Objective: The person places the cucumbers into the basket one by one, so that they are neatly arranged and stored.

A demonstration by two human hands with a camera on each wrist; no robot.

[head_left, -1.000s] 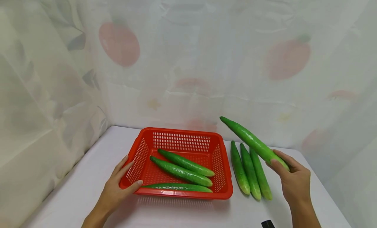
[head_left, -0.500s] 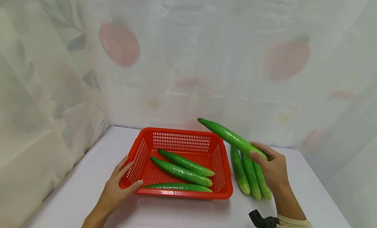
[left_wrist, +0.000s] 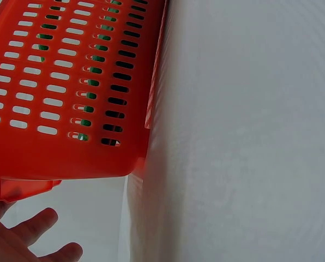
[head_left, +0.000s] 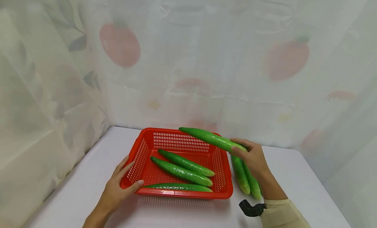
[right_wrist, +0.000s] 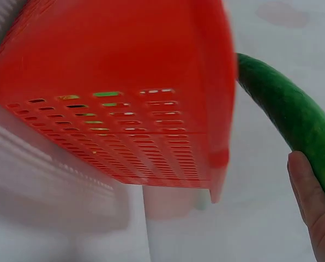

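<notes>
My right hand (head_left: 252, 158) grips the pale thick end of a long green cucumber (head_left: 210, 138). Its dark tip points left, above the right and back rim of a red perforated basket (head_left: 179, 194). In the right wrist view the thumb lies along the held cucumber (right_wrist: 293, 109), outside the basket's wall (right_wrist: 124, 43). At the basket's front left corner my left hand (head_left: 115, 188) rests with fingers spread along the rim. The left wrist view has its fingers (left_wrist: 34, 226) beside the basket's wall (left_wrist: 59, 155). Three cucumbers (head_left: 182, 172) lie inside the basket.
To the right of the basket, cucumbers (head_left: 241, 174) lie side by side on the white table (head_left: 300, 188), partly hidden by the right hand and arm. A black device (head_left: 250, 209) is attached at the right wrist. Printed curtains (head_left: 188, 58) enclose the back and sides.
My right hand has carried the cucumber left, from over the right side of the table to the basket's right rim, lowering it slightly. The left hand and the basket stay put.
</notes>
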